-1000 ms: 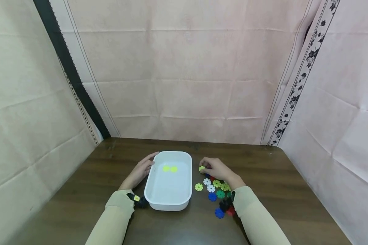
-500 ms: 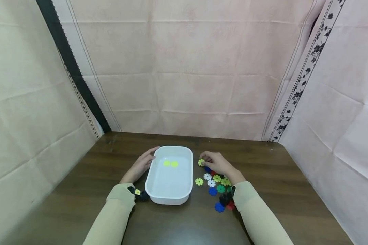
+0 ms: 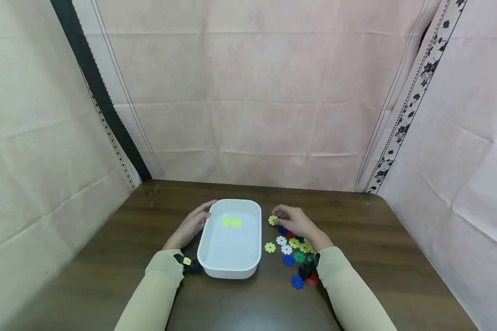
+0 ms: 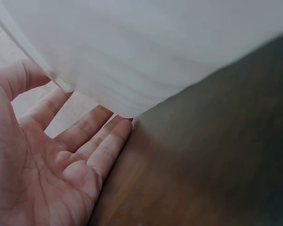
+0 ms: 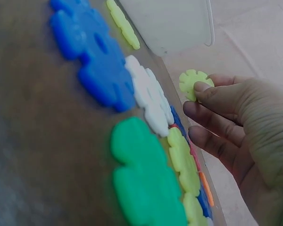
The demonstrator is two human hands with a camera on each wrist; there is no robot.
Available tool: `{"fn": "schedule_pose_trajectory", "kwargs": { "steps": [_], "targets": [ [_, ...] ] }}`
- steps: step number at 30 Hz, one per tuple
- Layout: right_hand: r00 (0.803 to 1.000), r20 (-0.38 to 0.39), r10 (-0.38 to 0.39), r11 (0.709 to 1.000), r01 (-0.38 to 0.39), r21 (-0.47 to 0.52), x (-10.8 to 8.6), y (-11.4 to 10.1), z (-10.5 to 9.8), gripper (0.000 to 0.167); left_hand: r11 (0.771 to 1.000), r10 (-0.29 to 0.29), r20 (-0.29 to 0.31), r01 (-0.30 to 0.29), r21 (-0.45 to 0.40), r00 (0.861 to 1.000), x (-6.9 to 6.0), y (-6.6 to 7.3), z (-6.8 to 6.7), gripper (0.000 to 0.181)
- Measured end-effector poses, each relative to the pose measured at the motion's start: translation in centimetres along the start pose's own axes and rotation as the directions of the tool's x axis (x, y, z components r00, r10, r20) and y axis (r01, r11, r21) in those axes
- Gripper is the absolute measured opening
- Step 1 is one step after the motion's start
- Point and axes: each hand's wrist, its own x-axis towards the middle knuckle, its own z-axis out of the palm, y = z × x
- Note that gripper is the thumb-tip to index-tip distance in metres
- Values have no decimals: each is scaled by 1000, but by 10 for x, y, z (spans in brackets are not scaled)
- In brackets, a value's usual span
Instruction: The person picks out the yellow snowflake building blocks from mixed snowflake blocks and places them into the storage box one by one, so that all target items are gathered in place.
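A white rectangular tub (image 3: 229,248) stands on the table with two yellow-green discs (image 3: 231,222) inside, side by side near its far end. The left hand (image 3: 192,226) rests against the tub's left side, fingers extended; in the left wrist view the hand (image 4: 52,155) touches the tub wall (image 4: 118,56). Right of the tub, the right hand (image 3: 295,221) pinches a yellow-green notched disc (image 3: 272,220) between thumb and index finger. The right wrist view shows the hand (image 5: 240,117) holding that disc (image 5: 191,84) raised above the pile.
Loose notched discs lie right of the tub: a lone yellow-green one (image 3: 270,247), white (image 3: 286,249), green (image 3: 299,256), blue (image 3: 297,282) and red (image 3: 313,279) ones. The right forearm passes close over them. Cloth walls (image 3: 248,92) stand behind and beside the table (image 3: 215,308).
The head view has shifted slightly. Both hands keep about the same places, the left at the tub and the right still pinching the yellow-green disc.
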Motion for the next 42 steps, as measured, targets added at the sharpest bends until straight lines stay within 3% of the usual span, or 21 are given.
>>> {"fn": "schedule_pose_trajectory", "kwargs": {
  "steps": [14,21,28,37,42],
  "targets": [
    [999,-37,-9,998,12,64,1,0,0,21,1000,22,6,-22,16,1000,-3,0,0,46],
    [998,-55,-20,993,26,119,2,-8,-4,20,999,31,8,-31,10,999,-4,-1,0,47],
    [997,-68,-40,993,47,108,7,-17,-11,18,999,34,-8,-34,11,999,-2,2,0,48],
    [999,-42,-17,986,24,168,17,-35,-19,19,1000,25,-9,-25,14,1000,-2,6,1,48],
    [998,-6,-55,993,55,109,30,-49,-14,17,1000,21,-11,-21,-10,1000,-3,0,1,47]
  ]
}}
